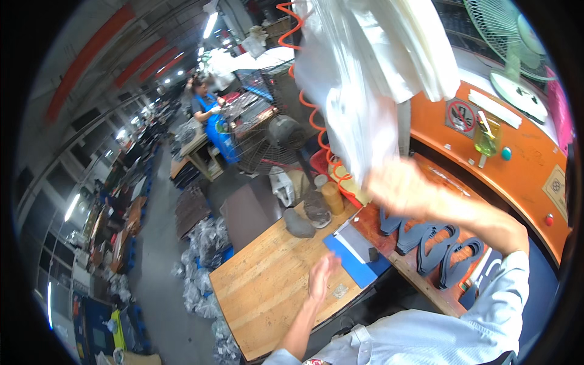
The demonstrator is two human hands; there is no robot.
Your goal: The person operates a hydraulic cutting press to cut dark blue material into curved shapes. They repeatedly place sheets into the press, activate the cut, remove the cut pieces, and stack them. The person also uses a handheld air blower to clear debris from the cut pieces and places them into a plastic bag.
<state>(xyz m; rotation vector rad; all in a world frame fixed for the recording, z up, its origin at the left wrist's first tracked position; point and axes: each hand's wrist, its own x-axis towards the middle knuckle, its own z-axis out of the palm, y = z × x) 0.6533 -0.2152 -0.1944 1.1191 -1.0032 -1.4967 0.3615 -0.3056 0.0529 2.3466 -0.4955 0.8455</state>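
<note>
My right hand, blurred by motion, is raised at the lower end of clear plastic bags that hang at the top centre. Whether its fingers grip the plastic cannot be told. Over the wooden tabletop, my left hand has nothing in it and its fingers are extended. A blue board with a grey piece on it lies right of that hand. Stacks of dark grey cut pieces stand on the reddish work surface below my right forearm.
A black floor fan, a coiled orange air hose and a yellow-brown cylinder stand beyond the tabletop. An orange machine panel carries a green fan at right. A co-worker in a blue apron stands farther off. Plastic-wrapped bundles line the aisle.
</note>
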